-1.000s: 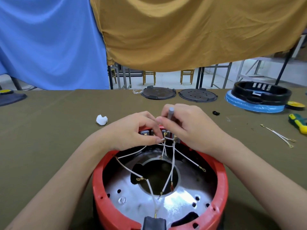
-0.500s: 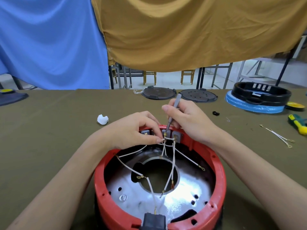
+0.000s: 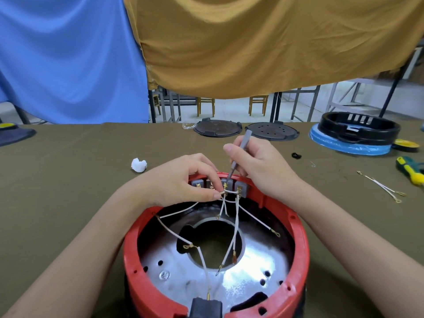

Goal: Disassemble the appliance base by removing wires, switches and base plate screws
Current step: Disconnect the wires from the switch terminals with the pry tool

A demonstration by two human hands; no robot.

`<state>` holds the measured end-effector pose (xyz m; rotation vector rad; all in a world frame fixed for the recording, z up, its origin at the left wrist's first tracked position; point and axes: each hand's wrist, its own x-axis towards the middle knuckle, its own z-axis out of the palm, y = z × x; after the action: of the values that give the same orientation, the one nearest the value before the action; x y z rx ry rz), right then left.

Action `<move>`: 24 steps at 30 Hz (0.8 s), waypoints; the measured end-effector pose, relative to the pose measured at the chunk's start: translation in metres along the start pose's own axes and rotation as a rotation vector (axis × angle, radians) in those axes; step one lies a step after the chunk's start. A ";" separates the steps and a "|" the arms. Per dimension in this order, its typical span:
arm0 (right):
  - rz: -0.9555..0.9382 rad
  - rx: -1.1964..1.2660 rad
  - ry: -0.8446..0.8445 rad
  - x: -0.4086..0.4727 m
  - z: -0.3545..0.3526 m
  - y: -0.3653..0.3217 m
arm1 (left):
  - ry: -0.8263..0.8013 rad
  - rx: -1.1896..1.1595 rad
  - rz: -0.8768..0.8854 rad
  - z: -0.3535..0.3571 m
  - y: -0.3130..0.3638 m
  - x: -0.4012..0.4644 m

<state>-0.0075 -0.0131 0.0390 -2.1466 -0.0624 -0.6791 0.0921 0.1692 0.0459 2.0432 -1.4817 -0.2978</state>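
A red round appliance base (image 3: 298, 239) lies open in front of me, with a shiny metal plate (image 3: 259, 269) inside. Several white wires (image 3: 235, 228) run from grey switches (image 3: 243, 188) on the far rim down across the plate. My left hand (image 3: 181, 180) pinches a white wire next to the switch terminals. My right hand (image 3: 259, 166) holds a thin grey screwdriver (image 3: 239, 154), its tip down on a terminal between the switches. A black socket (image 3: 205, 307) sits at the near rim.
A white crumpled scrap (image 3: 138, 165) lies left of the base. Loose wires (image 3: 380, 187) and a green-yellow tool (image 3: 410, 168) lie at right. Two dark discs (image 3: 218, 127) and a black ring on a blue one (image 3: 358, 129) stand at the table's far edge.
My right hand has lifted and tilted back, so the grey screwdriver now stands out above the fingers with its tip on the terminal. The left hand has stayed on the wire.
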 end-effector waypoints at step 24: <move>0.175 0.126 -0.072 0.010 0.003 0.006 | -0.037 -0.038 -0.011 -0.001 0.004 -0.003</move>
<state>0.0041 -0.0171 0.0382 -2.0275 0.0425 -0.4844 0.0884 0.1712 0.0491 2.0261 -1.4766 -0.3676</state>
